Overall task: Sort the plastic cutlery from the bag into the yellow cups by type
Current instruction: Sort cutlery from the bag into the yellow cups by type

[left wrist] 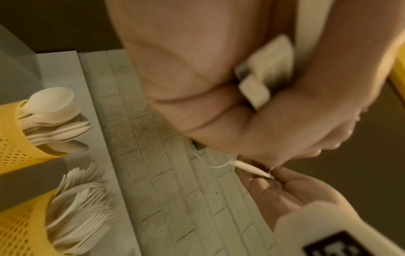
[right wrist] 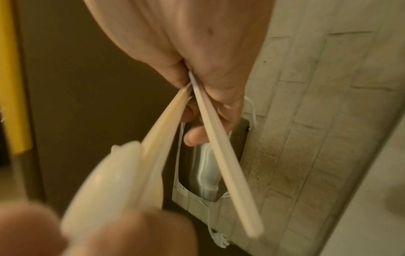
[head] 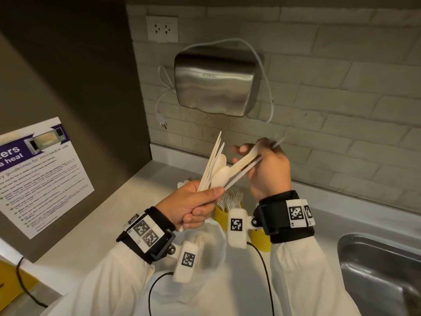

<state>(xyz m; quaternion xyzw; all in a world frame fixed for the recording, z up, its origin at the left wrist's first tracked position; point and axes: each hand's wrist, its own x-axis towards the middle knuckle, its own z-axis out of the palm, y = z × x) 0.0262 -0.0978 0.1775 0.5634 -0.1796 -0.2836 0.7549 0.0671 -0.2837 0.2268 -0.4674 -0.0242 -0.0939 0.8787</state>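
My left hand (head: 205,201) grips a fanned bundle of cream plastic cutlery (head: 213,160) by the handles, raised above the counter. My right hand (head: 250,153) pinches the handle ends of a spoon (right wrist: 114,181) and a thin straight piece (right wrist: 223,155), both still lying against the bundle. Below the hands stands a yellow cup of forks (head: 224,213); a second yellow cup (head: 262,240) is mostly hidden behind my right wrist. In the left wrist view, one yellow cup holds spoons (left wrist: 13,138) and another holds forks (left wrist: 22,225). A translucent bag (head: 205,249) lies under my left wrist.
A steel hand dryer (head: 216,83) hangs on the brick wall, its cord and plug dangling on the left. A steel sink (head: 382,270) is at the right of the counter (head: 114,213). A microwave poster (head: 41,174) is on the left panel.
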